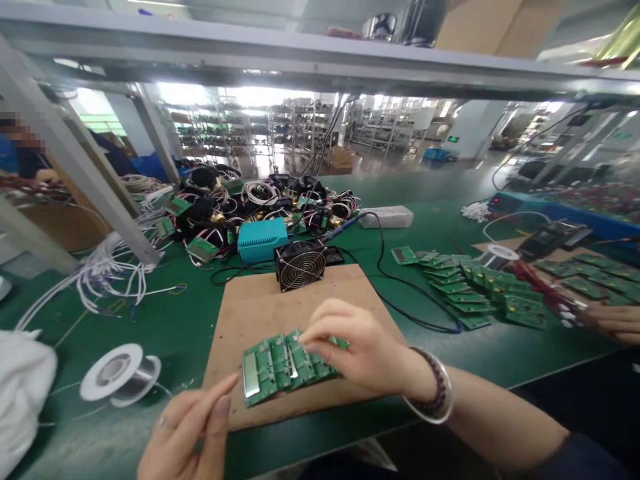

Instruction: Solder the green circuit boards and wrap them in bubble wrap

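A fanned row of several green circuit boards (277,365) lies on a brown board (280,313) at the bench's front edge. My right hand (357,347) rests on the right end of the row, its fingers curled over and pressing the boards. My left hand (187,430) hovers low at the front, just left of the row, with thumb and forefinger drawn together; whether anything is pinched between them does not show. A beaded bracelet and a bangle sit on my right wrist.
A small black fan (300,265) and a teal box (263,239) stand behind the brown board, with a heap of wired parts (260,200) beyond. A solder spool (120,375) lies front left. More green boards (470,290) spread right, by another person's hand (613,322).
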Action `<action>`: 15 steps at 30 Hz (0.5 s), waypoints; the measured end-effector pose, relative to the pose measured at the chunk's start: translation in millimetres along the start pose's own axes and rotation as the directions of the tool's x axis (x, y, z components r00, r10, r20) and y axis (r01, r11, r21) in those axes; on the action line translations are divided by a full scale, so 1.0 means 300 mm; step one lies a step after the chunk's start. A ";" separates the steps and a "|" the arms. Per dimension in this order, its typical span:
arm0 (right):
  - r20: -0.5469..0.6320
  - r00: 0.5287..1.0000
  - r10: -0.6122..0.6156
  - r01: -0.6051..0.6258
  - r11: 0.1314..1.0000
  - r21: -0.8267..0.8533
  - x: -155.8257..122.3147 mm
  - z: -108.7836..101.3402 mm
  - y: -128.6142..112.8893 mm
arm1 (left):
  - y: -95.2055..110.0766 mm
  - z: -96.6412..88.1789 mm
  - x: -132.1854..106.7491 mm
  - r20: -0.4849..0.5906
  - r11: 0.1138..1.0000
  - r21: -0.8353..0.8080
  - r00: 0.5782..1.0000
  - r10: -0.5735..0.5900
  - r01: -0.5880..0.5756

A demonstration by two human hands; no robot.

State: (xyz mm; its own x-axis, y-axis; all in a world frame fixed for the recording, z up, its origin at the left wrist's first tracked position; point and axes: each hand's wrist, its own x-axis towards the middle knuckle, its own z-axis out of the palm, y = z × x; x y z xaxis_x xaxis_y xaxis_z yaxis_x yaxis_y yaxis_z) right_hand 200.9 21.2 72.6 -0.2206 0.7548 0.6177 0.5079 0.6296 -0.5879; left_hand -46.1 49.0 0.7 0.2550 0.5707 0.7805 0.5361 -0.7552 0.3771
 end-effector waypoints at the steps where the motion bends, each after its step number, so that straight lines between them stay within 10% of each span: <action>1: -0.021 0.980 0.197 -0.195 0.978 0.079 0.017 -0.034 0.044 | -0.007 -0.003 -0.013 -0.084 0.997 0.007 0.994 -0.076 0.077; 2: -0.078 0.878 0.473 -0.452 0.871 0.194 0.037 -0.071 0.097 | -0.014 -0.005 -0.028 -0.148 0.991 0.016 0.980 -0.130 0.134; 3: -0.196 0.657 0.728 -0.647 0.678 0.351 0.059 -0.107 0.159 | -0.021 -0.005 -0.045 -0.197 0.986 0.031 0.968 -0.157 0.167; 7: -0.286 0.339 0.896 -0.764 0.440 0.473 0.144 -0.210 0.420 | -0.025 0.015 -0.107 -0.241 0.976 0.128 0.960 -0.140 0.174; 11: -0.251 0.237 0.939 -0.810 0.333 0.483 0.193 -0.210 0.586 | -0.009 0.026 -0.136 -0.266 0.964 0.108 0.941 -0.208 0.243; 15: -0.274 0.305 0.912 -0.803 0.401 0.440 0.210 -0.187 0.622 | 0.007 0.018 -0.135 -0.302 0.960 0.096 0.927 -0.224 0.264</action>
State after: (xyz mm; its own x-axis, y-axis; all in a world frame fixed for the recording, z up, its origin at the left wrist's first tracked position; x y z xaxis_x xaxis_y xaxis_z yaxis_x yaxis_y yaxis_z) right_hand 328.4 176.0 31.1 0.6242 0.7541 -0.2043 0.0147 -0.2728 -0.9620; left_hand -51.0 25.9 -32.8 -0.1271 0.6008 0.7893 0.6591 -0.5435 0.5198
